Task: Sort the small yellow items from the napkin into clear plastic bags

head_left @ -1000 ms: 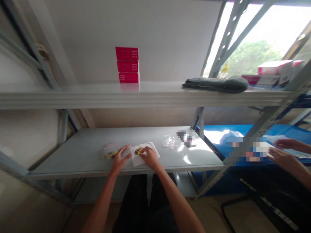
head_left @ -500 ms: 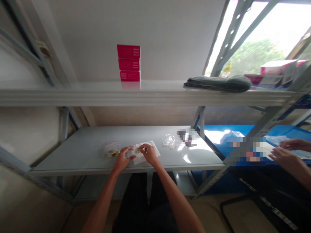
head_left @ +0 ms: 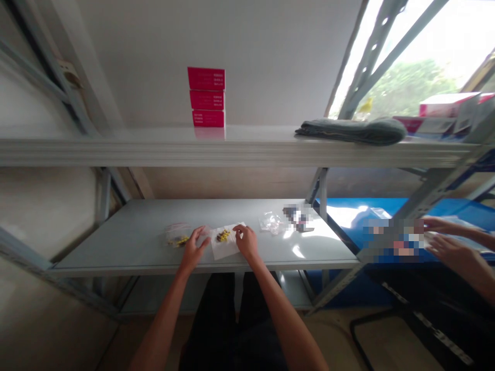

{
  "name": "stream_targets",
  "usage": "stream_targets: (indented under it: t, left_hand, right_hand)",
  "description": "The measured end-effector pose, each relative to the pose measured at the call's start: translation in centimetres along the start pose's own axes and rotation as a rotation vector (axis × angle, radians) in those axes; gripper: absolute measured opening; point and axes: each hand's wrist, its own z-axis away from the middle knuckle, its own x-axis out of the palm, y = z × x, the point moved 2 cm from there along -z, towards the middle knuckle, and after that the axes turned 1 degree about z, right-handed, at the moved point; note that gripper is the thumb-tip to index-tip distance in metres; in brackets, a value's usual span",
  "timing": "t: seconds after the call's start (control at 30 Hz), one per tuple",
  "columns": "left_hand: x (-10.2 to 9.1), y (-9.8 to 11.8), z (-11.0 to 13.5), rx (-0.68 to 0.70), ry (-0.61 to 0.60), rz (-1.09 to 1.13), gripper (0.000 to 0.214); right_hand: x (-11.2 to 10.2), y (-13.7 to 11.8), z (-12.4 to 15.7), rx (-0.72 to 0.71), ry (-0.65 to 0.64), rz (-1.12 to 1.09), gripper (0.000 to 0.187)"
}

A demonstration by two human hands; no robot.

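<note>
A white paper sheet [head_left: 225,247] lies near the front of the grey lower shelf [head_left: 131,242]. On it sits a small heap of yellow and dark pieces [head_left: 222,236]. My right hand [head_left: 247,242] rests at the sheet's right edge, fingers loosely bent, fingertips on the paper. My left hand [head_left: 193,248] lies just left of the sheet with thumb and fingers apart, holding nothing I can see. A small clear bag with yellow pieces [head_left: 176,237] sits just left of that hand.
A crumpled clear bag [head_left: 270,222] and a blurred-out object [head_left: 298,217] lie further right on the shelf. The upper shelf carries three stacked pink boxes [head_left: 207,97] and a folded grey cloth [head_left: 351,130]. Another person's hands [head_left: 448,242] work over a blue surface [head_left: 348,211] at right.
Both hands have come off the heap of pieces: the right one has slid to the paper's right edge, the left one back to its left side. The pieces now lie uncovered.
</note>
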Motion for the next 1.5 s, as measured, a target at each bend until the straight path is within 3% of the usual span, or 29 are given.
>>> stream_targets:
  t: [0.17,0.27,0.4,0.6,0.83,1.03,1.27,1.4,1.5]
  left_hand:
    - [0.0,-0.3,-0.1,-0.014,0.017,0.087,0.057]
    - [0.0,-0.1,0.0,-0.014,0.001,0.027,0.058]
    - [0.1,0.4,0.2,0.005,-0.082,-0.064,0.059]
    - [0.1,1.0,0.2,0.006,-0.089,-0.052,0.055]
    - [0.2,1.5,0.4,0.008,-0.108,-0.069,0.053]
    - [0.2,1.4,0.4,0.016,-0.125,-0.079,0.051]
    - [0.2,1.4,0.4,0.032,-0.120,-0.092,0.047]
    - [0.2,1.5,0.3,0.048,-0.119,-0.082,0.049]
    - [0.2,1.7,0.3,0.065,-0.139,-0.074,0.051]
  right_hand:
    - [-0.6,1.2,1.3,-0.100,-0.130,0.223,0.038]
    - [-0.4,1.1,1.8,-0.122,-0.129,0.262,0.038]
    - [0.1,0.6,0.7,-0.103,-0.098,0.245,0.031]
    - [1.2,0.8,-0.8,-0.102,-0.185,0.237,0.019]
    - [1.5,1.5,-0.7,-0.062,-0.154,0.218,0.020]
    - [1.6,1.3,-0.9,-0.003,-0.176,0.222,0.029]
    - [1.4,0.8,-1.3,0.022,-0.238,0.306,0.025]
    - [0.7,-0.2,-0.9,-0.058,-0.150,0.192,0.022]
    - [0.5,-1.8,-0.5,-0.177,-0.200,-0.025,0.016]
